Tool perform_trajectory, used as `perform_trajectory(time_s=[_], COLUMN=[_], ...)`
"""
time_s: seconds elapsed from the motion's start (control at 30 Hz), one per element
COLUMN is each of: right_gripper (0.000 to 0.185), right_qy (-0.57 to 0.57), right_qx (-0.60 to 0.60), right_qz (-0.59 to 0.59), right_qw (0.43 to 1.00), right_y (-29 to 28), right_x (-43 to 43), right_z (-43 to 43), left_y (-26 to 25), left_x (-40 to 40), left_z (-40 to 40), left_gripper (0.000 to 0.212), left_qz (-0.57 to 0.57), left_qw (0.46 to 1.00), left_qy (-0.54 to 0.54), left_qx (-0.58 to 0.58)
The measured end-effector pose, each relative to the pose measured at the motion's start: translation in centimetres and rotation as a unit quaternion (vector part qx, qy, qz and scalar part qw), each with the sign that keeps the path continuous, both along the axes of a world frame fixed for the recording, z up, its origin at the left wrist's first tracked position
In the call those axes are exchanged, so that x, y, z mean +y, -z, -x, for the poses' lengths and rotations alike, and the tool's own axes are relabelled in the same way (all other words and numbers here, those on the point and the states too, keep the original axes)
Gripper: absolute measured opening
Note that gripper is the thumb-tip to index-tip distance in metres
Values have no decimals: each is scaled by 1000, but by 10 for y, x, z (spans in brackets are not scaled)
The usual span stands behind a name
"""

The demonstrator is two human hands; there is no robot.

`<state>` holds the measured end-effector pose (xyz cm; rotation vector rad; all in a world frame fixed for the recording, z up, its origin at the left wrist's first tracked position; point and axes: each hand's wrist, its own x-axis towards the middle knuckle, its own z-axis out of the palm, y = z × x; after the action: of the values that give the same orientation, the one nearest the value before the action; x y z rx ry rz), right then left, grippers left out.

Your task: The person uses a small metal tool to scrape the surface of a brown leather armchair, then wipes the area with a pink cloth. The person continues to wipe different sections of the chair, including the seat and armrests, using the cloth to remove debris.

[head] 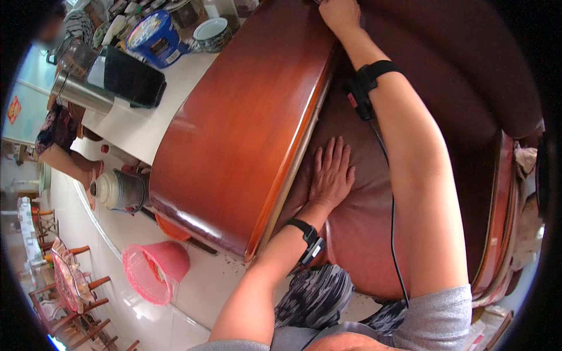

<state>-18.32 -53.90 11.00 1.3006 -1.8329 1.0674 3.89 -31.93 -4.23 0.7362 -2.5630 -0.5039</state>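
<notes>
My left hand (332, 173) lies palm down on the brown leather seat (369, 228) of a sofa, fingers stretched out and holding nothing. Farther off, my right hand (341, 16) is bent at the upper edge of the view, by the inner edge of the broad, glossy wooden armrest (246, 101). Its fingertips are cut off, so whether it grips anything is unclear. Each forearm wears a black strap with a small device; a black cable (392, 219) runs along my right arm. The leather backrest (461, 57) rises beyond that arm.
Left of the armrest, a white table (127, 131) bears a smartphone (131, 79), a steel flask (83, 92), a blue tub (153, 39) and a bowl (212, 33). A pink wastebasket (175, 263) and a vacuum jug (116, 189) stand below. Another person's leg (66, 160) shows at far left.
</notes>
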Motion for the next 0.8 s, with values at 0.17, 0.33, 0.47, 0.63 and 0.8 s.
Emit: perform_trajectory(time_s=[0.17, 0.33, 0.47, 0.63, 0.8], right_gripper=[36, 31, 20, 28, 36], right_qy=[-211, -317, -424, -553, -378], right_qx=[-30, -75, -106, -163, -473], right_qz=[-145, -104, -56, -142, -60], right_qw=[966, 940, 898, 805, 794], right_y=[5, -19, -32, -51, -53], right_x=[51, 128, 184, 230, 238], right_z=[-91, -204, -271, -301, -212], left_y=[12, -39, 7, -4, -27], left_x=[1, -2, -1, -5, 37], left_z=[-3, -22, 1, -3, -82], left_gripper=[54, 59, 50, 51, 53], left_qz=[30, 40, 79, 69, -88], left_qw=[998, 995, 997, 997, 988], left_qy=[-26, 30, -18, 10, 113], left_qx=[-52, -82, -1, -21, -52])
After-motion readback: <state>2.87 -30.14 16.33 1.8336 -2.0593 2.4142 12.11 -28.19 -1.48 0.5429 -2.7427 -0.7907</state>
